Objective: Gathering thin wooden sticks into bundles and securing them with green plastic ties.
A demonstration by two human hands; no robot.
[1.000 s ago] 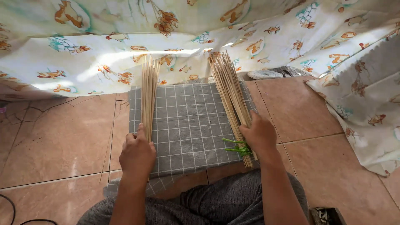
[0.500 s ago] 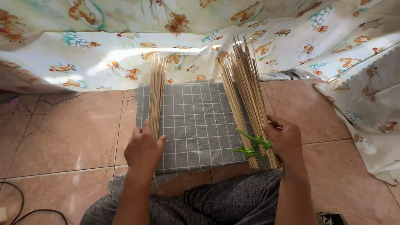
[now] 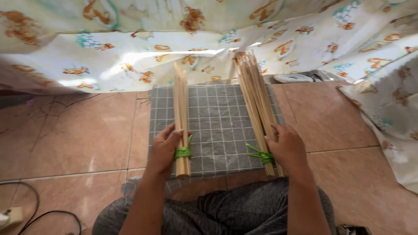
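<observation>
My left hand (image 3: 164, 150) grips a slim bundle of thin wooden sticks (image 3: 181, 104) tied near its lower end with a green band (image 3: 183, 152); the bundle lies lengthwise over the left part of a grey checked mat (image 3: 217, 117). My right hand (image 3: 287, 148) rests on a thicker bundle of wooden sticks (image 3: 254, 93) lying along the mat's right edge, also tied with green bands (image 3: 260, 154). Both bundles point away from me toward a patterned cloth.
A pale cloth with printed animals (image 3: 130, 52) drapes across the back and down the right side (image 3: 392, 109). The floor is tan tile (image 3: 74, 135). A black cable and white plug (image 3: 17, 213) lie at the lower left. A white roll (image 3: 292, 78) sits behind the mat.
My left hand has shifted its stick bundle to the right, onto the mat, so the green tie now shows. My right hand has lowered its bundles flat along the mat's right edge.
</observation>
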